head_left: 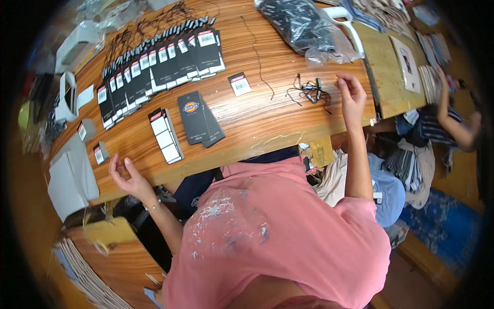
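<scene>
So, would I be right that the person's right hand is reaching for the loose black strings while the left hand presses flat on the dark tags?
Not quite: in the head view the left hand is raised, open and holding nothing, at the table edge, clear of the dark tags. The right hand is indeed at the loose black strings.

wooden table | black hang tags | white labels | black strings | plastic bag

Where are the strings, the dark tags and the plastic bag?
strings (pixel 309 90), head view, middle of the tangle.
dark tags (pixel 198 117), head view, top tag's face.
plastic bag (pixel 298 23), head view, its dark middle.
</scene>
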Available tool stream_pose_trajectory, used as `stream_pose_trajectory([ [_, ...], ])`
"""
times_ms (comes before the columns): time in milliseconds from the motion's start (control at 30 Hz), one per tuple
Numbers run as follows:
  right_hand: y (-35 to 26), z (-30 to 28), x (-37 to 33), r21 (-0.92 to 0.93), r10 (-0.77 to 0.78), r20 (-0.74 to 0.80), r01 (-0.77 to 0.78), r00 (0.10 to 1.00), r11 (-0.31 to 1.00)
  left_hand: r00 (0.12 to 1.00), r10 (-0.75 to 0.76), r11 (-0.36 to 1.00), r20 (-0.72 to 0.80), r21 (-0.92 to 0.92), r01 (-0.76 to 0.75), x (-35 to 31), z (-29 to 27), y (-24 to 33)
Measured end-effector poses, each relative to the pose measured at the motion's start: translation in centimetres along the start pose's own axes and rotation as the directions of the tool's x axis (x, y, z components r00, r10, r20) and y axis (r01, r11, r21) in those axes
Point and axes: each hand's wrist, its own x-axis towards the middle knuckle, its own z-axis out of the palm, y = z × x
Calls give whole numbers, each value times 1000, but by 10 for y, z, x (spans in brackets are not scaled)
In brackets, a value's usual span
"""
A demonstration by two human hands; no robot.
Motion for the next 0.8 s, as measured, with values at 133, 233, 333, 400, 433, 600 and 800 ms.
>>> stream_pose_trajectory([
  [133,-10,21,-19,81,18,119,-28,993,996,986,110,988,123,93,-121,3,9,53],
  [233,-45,60,-31,73,-88,315,68,945,995,874,164,956,458,145,-255,22,22,92],
  [333,-80,101,-22,110,-399,538,408,743,906,773,171,949,611,110,-296,37,44,111],
  [400,-91,126,-18,79,-421,599,473,681,877,723,179,932,667,121,-341,53,57,110],
  [433,-95,135,-15,60,-427,626,506,652,860,697,179,929,694,114,-352,61,59,105],
  [600,-83,140,20,-247,-303,654,574,693,781,569,210,860,795,127,-494,66,83,95],
  [800,-58,144,19,-333,-156,729,545,666,770,584,183,868,791,149,-474,59,94,93],
])
